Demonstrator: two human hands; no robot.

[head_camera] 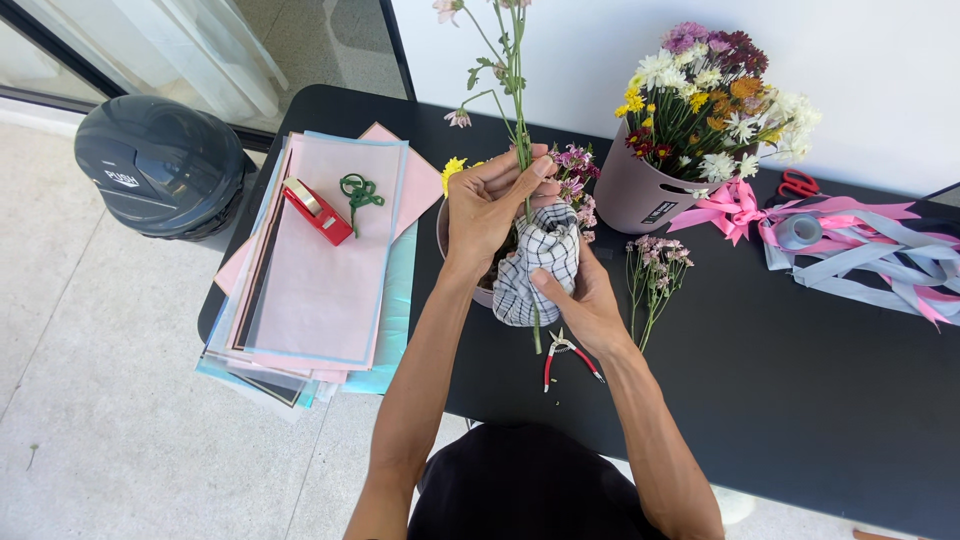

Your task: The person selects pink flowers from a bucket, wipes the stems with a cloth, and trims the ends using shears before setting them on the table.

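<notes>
Black table (800, 400) carries everything here, and ahead of the fingers, off to the right, a mauve bucket (640, 195) stands packed with mixed flowers; out to the left of the hands lies a stack of pastel wrapping sheets (320, 270) with a red tape dispenser (317, 211) and a coil of green wire (358, 190) on top; to the far right trail pink and grey ribbons (860, 240); just under the right wrist rest small red-handled snips (566, 352).

Between the two hands stands a thin bunch of green flower stems (518, 90), upright, rising well above the fingertips; the left hand (490, 205) is closed around the stems, thumb and fingers pinching them together; the right hand (585, 300) sits lower, curled around a checked cloth (540, 262) wrapped about the stems' lower part, thumb pressed on the fabric; a bare stem end pokes out below it.

The stems look light but brittle, likely to kink or snap if squeezed hard; the blooms would bruise, so a hold at mid-stem seems safest; the cloth is soft and may slip, so it probably needs steady, gentle pressure.
</notes>
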